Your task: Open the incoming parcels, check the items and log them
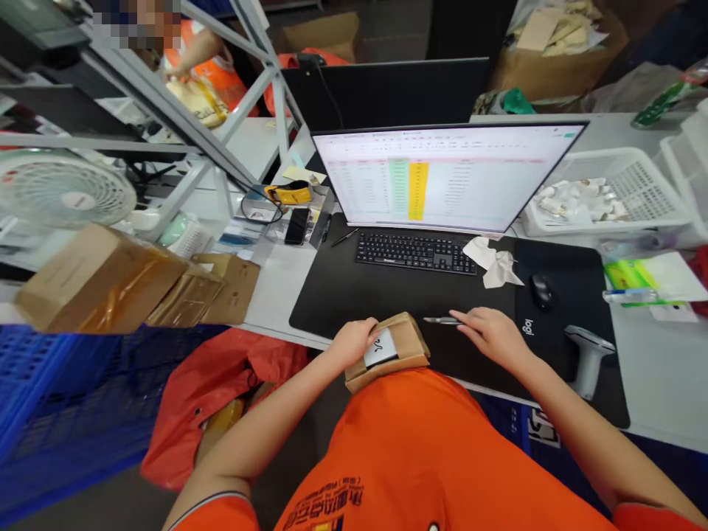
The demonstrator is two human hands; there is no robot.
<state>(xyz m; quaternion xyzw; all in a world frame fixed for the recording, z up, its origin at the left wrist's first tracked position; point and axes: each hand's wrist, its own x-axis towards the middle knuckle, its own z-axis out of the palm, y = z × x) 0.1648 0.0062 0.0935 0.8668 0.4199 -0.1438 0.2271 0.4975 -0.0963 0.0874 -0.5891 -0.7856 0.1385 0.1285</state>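
Observation:
My left hand (354,343) is closed on the left side of a small brown cardboard box (408,338), which rests against my front at the desk's near edge. A flat white item (381,346) with a black squiggle mark shows at the box, beside my fingers; whether it lies inside or on top I cannot tell. In my right hand (490,332) is a slim craft knife (441,320), pinched between thumb and fingers, its silvery blade pointing left toward the box. The knife is just above the black desk mat (354,291), apart from the box.
A keyboard (414,252), crumpled paper (498,267), a mouse (542,291) and a barcode scanner (589,358) lie on the desk. The monitor (448,177) stands behind. Brown cartons (105,284) and a fan (69,190) are left, a white basket (656,184) right. Another person (207,63) works beyond the frame.

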